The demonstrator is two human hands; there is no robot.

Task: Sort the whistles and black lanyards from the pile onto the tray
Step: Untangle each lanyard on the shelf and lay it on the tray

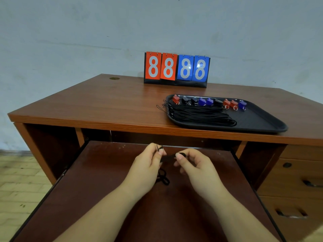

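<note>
Over the pull-out shelf (108,198): both hands are pinching one black lanyard (164,178); its loose end is trailing onto the shelf.
Left hand (148,165): fingertips are closing on the cord's clip end.
Right hand (194,169): thumb and forefinger are clamping the cord.
Bench (97,103): brown wood, standing against a pale wall.
Tray (258,119): black, resting on the bench at right.
Whistles (209,102): nine are lying in a row; three red, three black, three blue.
Lanyard bundle (201,115): lying on the tray; strand count is unreadable.
Scoreboard (176,69): showing 8888.
</note>
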